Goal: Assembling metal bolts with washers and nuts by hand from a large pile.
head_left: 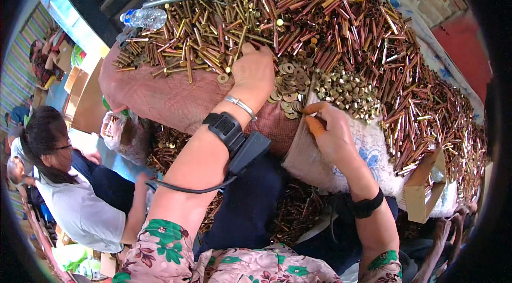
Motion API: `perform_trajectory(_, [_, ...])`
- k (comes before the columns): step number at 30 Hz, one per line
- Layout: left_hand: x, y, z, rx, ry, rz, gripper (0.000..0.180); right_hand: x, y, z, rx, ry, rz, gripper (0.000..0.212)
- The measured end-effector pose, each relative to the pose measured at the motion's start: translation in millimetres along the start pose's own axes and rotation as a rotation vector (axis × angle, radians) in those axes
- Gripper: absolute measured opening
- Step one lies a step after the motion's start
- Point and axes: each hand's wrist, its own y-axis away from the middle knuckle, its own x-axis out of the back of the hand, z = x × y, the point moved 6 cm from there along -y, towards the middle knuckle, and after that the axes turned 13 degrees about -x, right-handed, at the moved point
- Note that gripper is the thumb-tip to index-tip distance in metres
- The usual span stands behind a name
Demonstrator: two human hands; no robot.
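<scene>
My left hand (254,72) reaches into the near edge of a heap of long brass-coloured bolts (205,32). Its fingers curl down among them, and the fingertips are hidden. Just right of it lies a pile of flat metal washers (289,81). My right hand (336,136) is at the near side of the washers, with orange covers on thumb and forefinger. Those two tips come close together; whatever they pinch is too small to make out. Beyond this hand is a pile of small nuts (349,93) on a white woven sack (309,157).
Copper-coloured metal tubes (341,21) cover the far and right side. A plastic bottle (144,18) lies at the back left. A pinkish sack (160,88) supports the near bolts. An open cardboard box (424,187) stands at right. A person (80,197) sits close on my left.
</scene>
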Motion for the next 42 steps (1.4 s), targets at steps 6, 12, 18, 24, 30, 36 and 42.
perform_trajectory(6, [-2,5,3,0.080,0.148,0.028,0.024,8,9,4,-0.073,-0.009,0.024,0.015])
perform_trajectory(12, [-11,9,1,0.092,0.148,0.024,0.023,1,10,-10,0.227,0.189,0.169,0.012])
perform_trajectory(18, [-3,11,-1,0.032,0.119,0.059,0.022,-7,3,-22,0.233,0.217,0.144,0.010])
perform_trajectory(24, [-3,23,-10,0.092,0.182,0.013,0.027,-25,-8,-29,0.293,0.444,0.182,0.015])
perform_trajectory(30, [-7,18,2,0.108,0.228,-0.026,0.025,-39,-16,-34,0.243,0.659,0.137,0.019])
perform_trajectory(36, [-7,26,-3,0.109,0.216,-0.016,0.023,-33,-14,-31,0.240,0.502,0.168,0.018])
perform_trajectory(42, [1,44,-28,0.164,0.432,0.179,0.024,-22,-10,-24,0.296,0.133,0.248,0.011])
